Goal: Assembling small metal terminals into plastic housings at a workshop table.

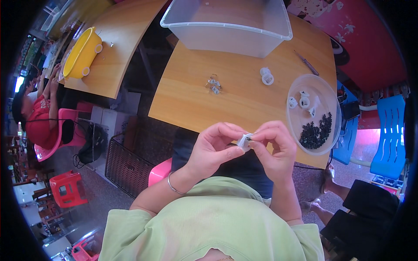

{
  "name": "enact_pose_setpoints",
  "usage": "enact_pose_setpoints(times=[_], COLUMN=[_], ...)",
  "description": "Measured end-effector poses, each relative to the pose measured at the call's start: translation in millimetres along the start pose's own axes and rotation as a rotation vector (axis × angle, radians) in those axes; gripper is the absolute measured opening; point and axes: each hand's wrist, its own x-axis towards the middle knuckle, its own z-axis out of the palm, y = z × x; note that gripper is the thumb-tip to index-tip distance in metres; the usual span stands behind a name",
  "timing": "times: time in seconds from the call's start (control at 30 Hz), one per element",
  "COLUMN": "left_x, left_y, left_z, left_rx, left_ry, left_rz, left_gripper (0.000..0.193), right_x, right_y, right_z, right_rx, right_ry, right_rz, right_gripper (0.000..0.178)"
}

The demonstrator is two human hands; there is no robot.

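Observation:
Both hands meet in front of my chest, near the table's front edge. My left hand (217,145) pinches a small white plastic part (244,142) between thumb and fingers. The fingertips of my right hand (276,145) are closed at the same part's right side, where a tiny dark spot shows; what they pinch is too small to make out. To the right, a round clear plastic tray (291,126) holds several white plastic parts (305,102) and a spread of small black pieces (314,134).
A large translucent bin (226,37) stands at the table's back. Nearer lie small clear pieces (214,84), stacked white rings (267,76) and a slim dark tool (307,63). A yellow tub (80,54) sits on the left table, beside a person in red (41,119).

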Motion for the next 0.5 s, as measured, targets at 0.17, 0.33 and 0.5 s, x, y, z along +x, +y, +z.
enact_pose_setpoints(times=[0.17, 0.33, 0.5], left_x=[0, 2, 5], left_y=[1, -2, -6], left_z=[-1, -3, -3], left_rx=[0.049, 0.106, 0.147], left_ry=[-0.025, -0.042, 0.095], left_rz=[0.017, 0.049, 0.036], left_gripper=[0.02, 0.018, 0.015], right_x=[0, 5, 7], right_y=[-2, 2, 17], right_z=[0, 1, 7], right_rx=[0.013, 0.033, 0.047], right_ry=[0.001, -0.013, 0.084], right_rz=[0.043, 0.03, 0.045], right_gripper=[0.013, 0.016, 0.02])
